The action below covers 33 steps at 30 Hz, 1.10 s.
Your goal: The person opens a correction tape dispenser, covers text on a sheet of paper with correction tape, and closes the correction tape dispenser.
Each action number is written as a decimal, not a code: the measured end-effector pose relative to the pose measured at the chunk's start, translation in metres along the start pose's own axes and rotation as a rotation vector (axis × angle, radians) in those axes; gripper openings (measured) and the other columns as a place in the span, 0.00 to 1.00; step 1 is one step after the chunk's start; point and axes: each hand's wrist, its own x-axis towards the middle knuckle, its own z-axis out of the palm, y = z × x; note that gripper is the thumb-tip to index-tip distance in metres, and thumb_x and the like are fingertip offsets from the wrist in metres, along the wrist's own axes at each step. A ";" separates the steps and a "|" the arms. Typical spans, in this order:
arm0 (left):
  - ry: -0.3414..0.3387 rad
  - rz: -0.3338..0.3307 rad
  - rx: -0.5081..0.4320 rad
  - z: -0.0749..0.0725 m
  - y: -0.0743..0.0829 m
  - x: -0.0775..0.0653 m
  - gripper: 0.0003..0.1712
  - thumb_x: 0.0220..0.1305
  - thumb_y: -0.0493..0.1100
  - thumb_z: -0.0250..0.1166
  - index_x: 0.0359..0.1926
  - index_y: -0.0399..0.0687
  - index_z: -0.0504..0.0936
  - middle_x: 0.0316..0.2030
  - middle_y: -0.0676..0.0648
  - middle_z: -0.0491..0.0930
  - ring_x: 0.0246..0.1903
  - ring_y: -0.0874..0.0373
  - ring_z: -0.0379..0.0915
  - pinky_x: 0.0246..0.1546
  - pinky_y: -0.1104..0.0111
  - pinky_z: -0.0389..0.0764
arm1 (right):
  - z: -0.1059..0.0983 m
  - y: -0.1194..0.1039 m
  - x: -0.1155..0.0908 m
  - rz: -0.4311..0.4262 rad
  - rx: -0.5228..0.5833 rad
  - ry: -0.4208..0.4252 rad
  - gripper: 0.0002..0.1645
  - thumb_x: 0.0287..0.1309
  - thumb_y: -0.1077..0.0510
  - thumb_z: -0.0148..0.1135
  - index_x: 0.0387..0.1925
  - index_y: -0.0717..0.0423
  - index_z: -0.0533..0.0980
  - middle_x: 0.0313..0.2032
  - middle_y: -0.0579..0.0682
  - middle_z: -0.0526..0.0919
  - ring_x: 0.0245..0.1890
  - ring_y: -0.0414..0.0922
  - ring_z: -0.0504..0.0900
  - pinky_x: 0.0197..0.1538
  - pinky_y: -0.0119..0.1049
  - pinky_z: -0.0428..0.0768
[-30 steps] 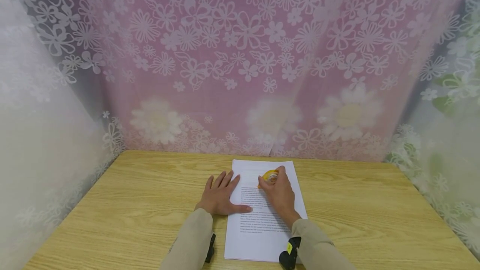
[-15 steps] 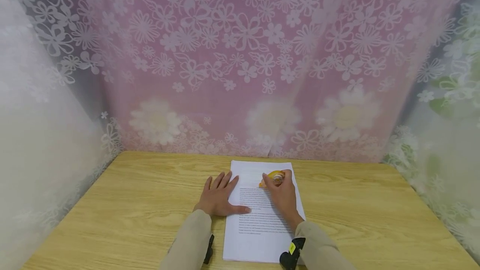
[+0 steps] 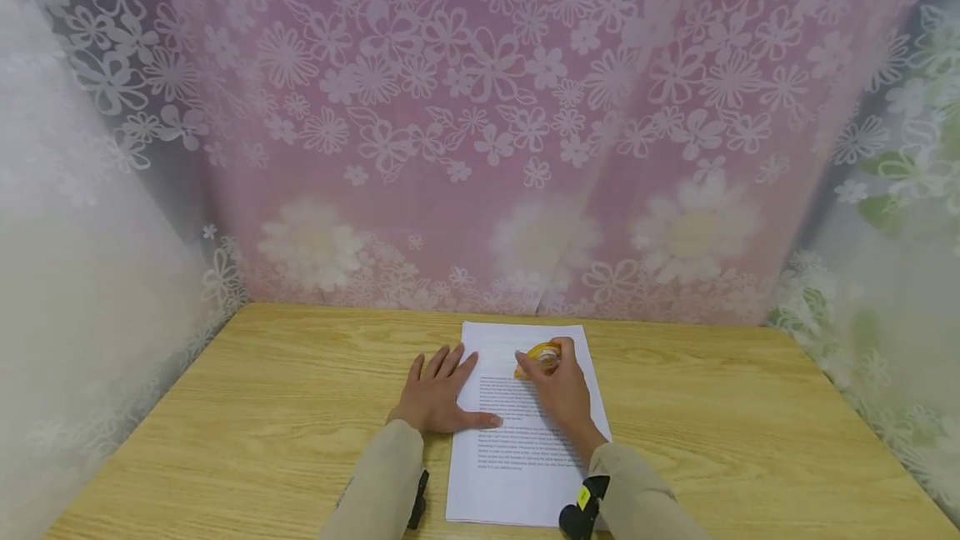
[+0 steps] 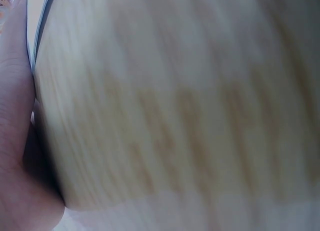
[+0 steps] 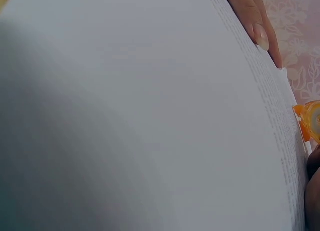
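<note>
A stack of printed paper sheets (image 3: 510, 500) lies on the table, black text covering its middle. My left hand (image 3: 437, 402) rests spread over the stack's left edge, its thumb on the page. In the right wrist view, the left thumb (image 5: 252, 23) shows at the top. My right hand (image 3: 562, 394) pinches an orange, see-through correction tape (image 3: 542, 352) between thumb and fingers. Its tip is down at the page near the upper text lines, where the print looks faint. The right wrist view catches the correction tape (image 5: 313, 122) at its right edge.
The wood-grain table (image 3: 720, 423) extends to both sides of the paper. A pink floral curtain (image 3: 450, 148) hangs behind it, with pale curtains (image 3: 97, 273) at either side. A black wrist camera (image 3: 581, 508) sits by the right sleeve.
The right hand with the correction tape slid right across the page by half a second ago, then came back left. The left hand stays in place.
</note>
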 end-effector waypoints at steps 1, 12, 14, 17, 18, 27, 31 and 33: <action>0.000 0.000 0.002 0.000 0.000 0.000 0.62 0.46 0.85 0.50 0.75 0.58 0.50 0.74 0.49 0.44 0.72 0.49 0.37 0.67 0.45 0.38 | 0.000 0.000 0.000 -0.002 -0.005 -0.001 0.39 0.54 0.32 0.62 0.56 0.52 0.61 0.37 0.53 0.80 0.31 0.45 0.79 0.33 0.40 0.76; 0.000 0.000 -0.003 0.011 -0.004 0.005 0.64 0.43 0.87 0.47 0.75 0.59 0.50 0.74 0.50 0.43 0.72 0.50 0.35 0.67 0.46 0.35 | 0.001 -0.003 0.001 -0.022 -0.076 0.006 0.31 0.57 0.40 0.65 0.49 0.54 0.61 0.39 0.52 0.77 0.34 0.45 0.78 0.34 0.41 0.77; 0.003 0.002 -0.004 0.011 -0.004 0.005 0.65 0.42 0.88 0.46 0.75 0.59 0.49 0.74 0.50 0.43 0.72 0.50 0.35 0.67 0.46 0.35 | 0.001 -0.005 0.001 -0.039 -0.075 0.011 0.30 0.57 0.43 0.66 0.48 0.55 0.62 0.39 0.53 0.76 0.34 0.46 0.78 0.33 0.41 0.77; 0.022 0.009 -0.020 0.009 -0.004 0.004 0.65 0.42 0.87 0.48 0.75 0.57 0.52 0.74 0.48 0.45 0.72 0.48 0.37 0.67 0.45 0.36 | 0.001 -0.009 0.001 -0.060 -0.065 0.016 0.29 0.57 0.46 0.66 0.47 0.56 0.62 0.39 0.54 0.75 0.34 0.47 0.78 0.32 0.41 0.77; 0.021 0.006 -0.020 0.009 -0.005 0.004 0.65 0.42 0.87 0.48 0.75 0.57 0.52 0.74 0.48 0.45 0.72 0.49 0.37 0.67 0.46 0.35 | 0.001 -0.010 0.001 -0.069 -0.060 0.018 0.29 0.57 0.47 0.67 0.47 0.57 0.62 0.39 0.54 0.75 0.33 0.47 0.78 0.32 0.40 0.77; 0.027 0.004 -0.013 0.019 -0.012 0.009 0.67 0.39 0.90 0.45 0.75 0.60 0.49 0.74 0.50 0.43 0.72 0.50 0.35 0.66 0.45 0.34 | -0.004 -0.010 0.001 -0.053 -0.089 0.025 0.29 0.57 0.47 0.66 0.47 0.57 0.62 0.39 0.54 0.75 0.32 0.47 0.78 0.30 0.40 0.77; 0.021 0.001 0.007 0.021 -0.012 0.011 0.67 0.39 0.90 0.44 0.76 0.61 0.48 0.74 0.51 0.42 0.72 0.51 0.34 0.67 0.46 0.33 | -0.008 -0.008 0.001 -0.025 -0.186 0.038 0.31 0.56 0.41 0.65 0.48 0.54 0.63 0.37 0.51 0.78 0.31 0.46 0.79 0.27 0.41 0.74; 0.014 0.002 0.016 0.020 -0.010 0.011 0.66 0.40 0.90 0.43 0.76 0.61 0.47 0.75 0.51 0.41 0.72 0.51 0.33 0.67 0.46 0.33 | -0.009 -0.007 0.002 -0.032 -0.189 0.042 0.31 0.56 0.41 0.66 0.48 0.54 0.63 0.38 0.52 0.78 0.31 0.47 0.79 0.27 0.41 0.74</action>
